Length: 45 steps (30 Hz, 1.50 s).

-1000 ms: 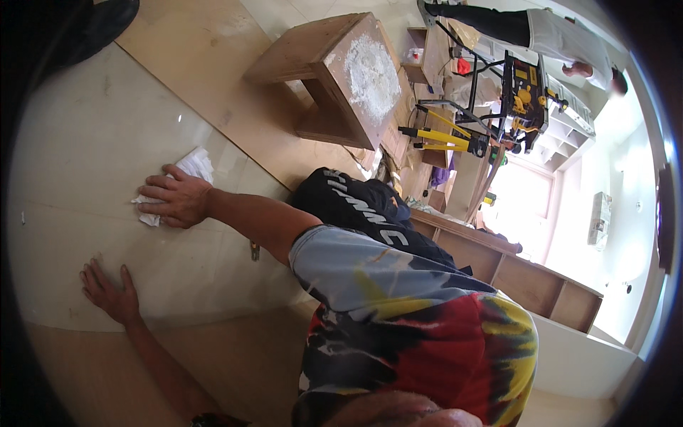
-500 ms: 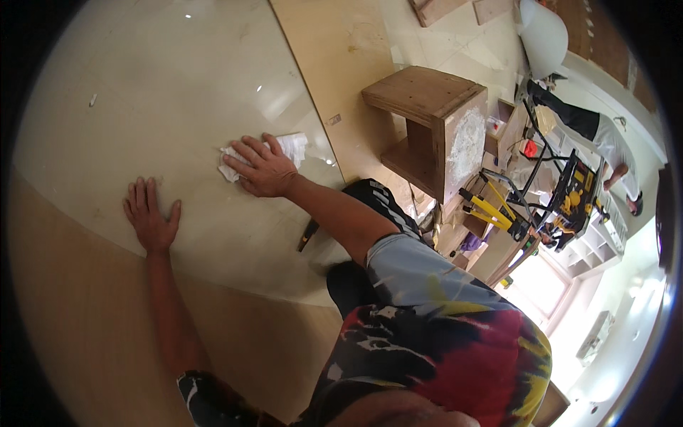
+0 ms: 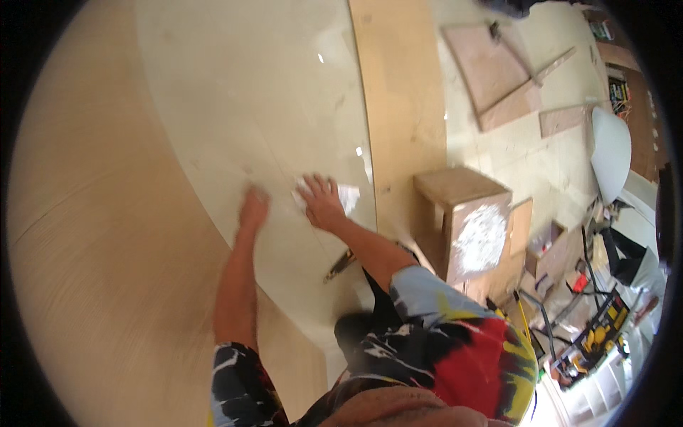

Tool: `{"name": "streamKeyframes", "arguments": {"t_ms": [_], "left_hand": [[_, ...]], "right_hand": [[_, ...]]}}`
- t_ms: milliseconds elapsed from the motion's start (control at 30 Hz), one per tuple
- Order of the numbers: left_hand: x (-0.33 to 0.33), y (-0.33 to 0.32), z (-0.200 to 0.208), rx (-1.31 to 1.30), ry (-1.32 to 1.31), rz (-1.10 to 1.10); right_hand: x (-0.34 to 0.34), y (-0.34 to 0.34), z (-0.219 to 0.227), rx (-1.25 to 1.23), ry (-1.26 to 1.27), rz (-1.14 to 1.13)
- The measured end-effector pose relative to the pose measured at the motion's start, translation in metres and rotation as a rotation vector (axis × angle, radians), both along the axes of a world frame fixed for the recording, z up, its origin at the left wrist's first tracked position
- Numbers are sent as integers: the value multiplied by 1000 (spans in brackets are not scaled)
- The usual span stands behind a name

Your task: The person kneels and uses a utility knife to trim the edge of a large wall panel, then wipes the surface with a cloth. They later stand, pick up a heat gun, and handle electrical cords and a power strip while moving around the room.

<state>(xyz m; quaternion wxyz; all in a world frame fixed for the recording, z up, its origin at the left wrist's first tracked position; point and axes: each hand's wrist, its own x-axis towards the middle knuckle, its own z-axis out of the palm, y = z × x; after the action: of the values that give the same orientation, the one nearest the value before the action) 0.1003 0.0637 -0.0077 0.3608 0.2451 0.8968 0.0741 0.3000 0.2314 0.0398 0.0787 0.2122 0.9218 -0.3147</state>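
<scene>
A large glossy cream sheet (image 3: 242, 107) lies flat on plywood boards. My right hand (image 3: 321, 201) presses flat on a white cloth (image 3: 343, 196) lying on the sheet near its right edge. Blurred, my left hand (image 3: 252, 208) rests palm down on the same sheet, a short way left of the right hand, with nothing in it. A slim dark tool (image 3: 340, 265) lies on the sheet under my right forearm.
A light wooden board (image 3: 398, 107) borders the sheet on the right. Beyond it stand a wooden stool-like box (image 3: 455, 192), scrap panels (image 3: 498, 78) on the floor, and a yellow and black machine on a stand (image 3: 597, 334) at the lower right.
The view has swung, so the sheet now fills the upper left. Both hands stay on the sheet; the left hand has come closer to the right hand on the cloth.
</scene>
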Motion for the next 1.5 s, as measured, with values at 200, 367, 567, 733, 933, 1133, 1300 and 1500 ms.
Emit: {"name": "streamKeyframes", "arguments": {"t_ms": [200,367,567,733,933,1133,1300,1500], "left_hand": [[174,-16,163,23,-314,-46],[270,-116,252,-208,-319,104],[230,-33,391,-53,222,191],[193,-1,449,75,586,147],[165,108,462,100,458,-68],[148,93,458,-44,356,-358],[177,104,489,-122,115,-714],[147,103,486,-174,-226,-1094]], "right_hand": [[100,95,183,17,406,-414],[258,133,210,374,173,-949],[314,124,224,-1,-415,-693],[307,137,247,-83,-531,-533],[321,128,217,-48,-466,-712],[324,136,220,67,-303,-684],[342,151,262,-373,-414,-977],[310,36,449,-347,226,-1051]]}}
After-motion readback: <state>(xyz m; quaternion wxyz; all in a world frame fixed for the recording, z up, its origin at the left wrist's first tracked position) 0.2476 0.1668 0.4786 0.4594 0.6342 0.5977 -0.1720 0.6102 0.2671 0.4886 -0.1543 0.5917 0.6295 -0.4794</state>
